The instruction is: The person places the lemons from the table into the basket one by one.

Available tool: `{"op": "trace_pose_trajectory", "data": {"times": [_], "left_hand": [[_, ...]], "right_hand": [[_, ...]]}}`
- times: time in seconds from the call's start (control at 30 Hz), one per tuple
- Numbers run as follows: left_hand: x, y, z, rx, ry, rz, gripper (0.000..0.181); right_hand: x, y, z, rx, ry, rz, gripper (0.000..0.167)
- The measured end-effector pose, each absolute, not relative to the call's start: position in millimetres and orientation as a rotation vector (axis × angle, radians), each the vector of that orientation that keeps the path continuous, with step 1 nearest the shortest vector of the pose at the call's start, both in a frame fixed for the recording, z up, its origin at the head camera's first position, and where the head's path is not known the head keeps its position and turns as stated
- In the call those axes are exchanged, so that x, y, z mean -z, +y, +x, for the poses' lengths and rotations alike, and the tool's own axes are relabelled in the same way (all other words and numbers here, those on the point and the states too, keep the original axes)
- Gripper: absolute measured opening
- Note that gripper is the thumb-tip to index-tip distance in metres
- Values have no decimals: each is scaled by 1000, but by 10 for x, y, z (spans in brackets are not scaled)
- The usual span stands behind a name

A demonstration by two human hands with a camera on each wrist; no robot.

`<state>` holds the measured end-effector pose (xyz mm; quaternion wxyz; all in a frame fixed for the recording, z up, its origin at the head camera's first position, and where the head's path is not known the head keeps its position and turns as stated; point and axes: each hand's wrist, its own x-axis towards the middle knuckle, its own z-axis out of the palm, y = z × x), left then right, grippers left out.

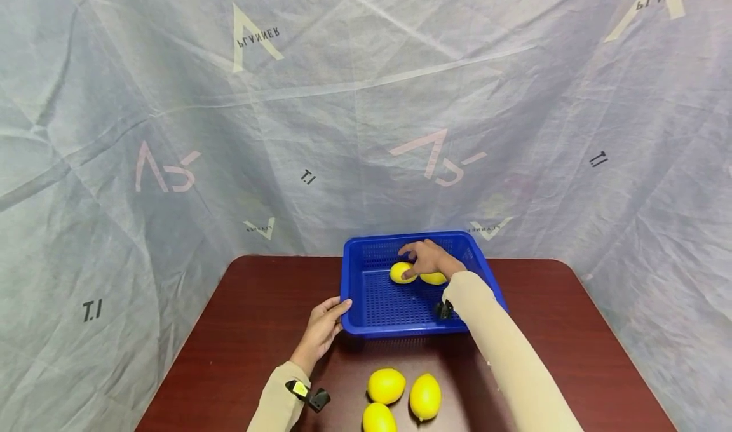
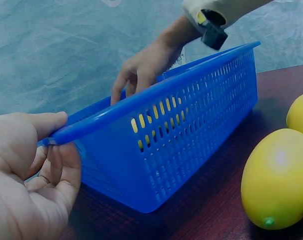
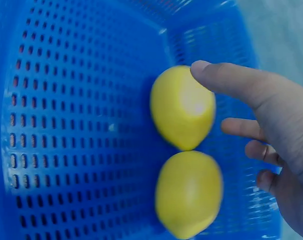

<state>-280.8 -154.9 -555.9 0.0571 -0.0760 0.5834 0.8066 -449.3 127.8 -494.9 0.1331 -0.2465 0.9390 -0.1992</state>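
Note:
The blue basket (image 1: 394, 329) holds two lemons, one at the middle of its back part (image 1: 403, 272) and one to its right (image 1: 433, 278). My right hand (image 1: 430, 258) is inside, above them; in the right wrist view the thumb lies at one lemon (image 3: 181, 107), fingers spread and not wrapped round it, the other lemon (image 3: 189, 195) beside it. Whether the thumb touches cannot be told. My left hand (image 1: 323, 330) grips the basket's left rim, thumb over the top and fingers beneath, as the left wrist view shows at the near corner (image 2: 66, 131).
Three more lemons lie on the dark red table (image 1: 274, 305) in front of the basket: one left (image 1: 386, 385), one right (image 1: 425, 396), one nearest me (image 1: 379, 418). A grey printed cloth (image 1: 354, 133) hangs behind the table and at both sides.

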Motion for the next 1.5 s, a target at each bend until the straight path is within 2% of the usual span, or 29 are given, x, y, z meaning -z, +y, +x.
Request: {"op": "trace_pose_trajectory", "data": {"times": [0.27, 0.53, 0.7, 0.97, 1.27, 1.5], "left_hand": [[5549, -1550, -2823, -2440, 1790, -261, 40], [5575, -1533, -2811, -2438, 1785, -245, 40], [5603, -1524, -2797, -2453, 1754, -240, 38], [5581, -1528, -2806, -2466, 1740, -259, 45], [5567, -1535, -2814, -2476, 1741, -254, 48], [5583, -1538, -2806, -2479, 1727, -239, 47]], "right_hand": [[4481, 1399, -4243, 706, 2854, -828, 51], [4283, 1603, -3505, 994, 3058, -830, 40], [4307, 1662, -2999, 1139, 3115, -811, 35], [4384, 1695, -2464, 1174, 3099, -846, 37], [4611, 1667, -2094, 1112, 3065, -813, 38], [4924, 1635, -1928, 966, 3063, -771, 40]]}}
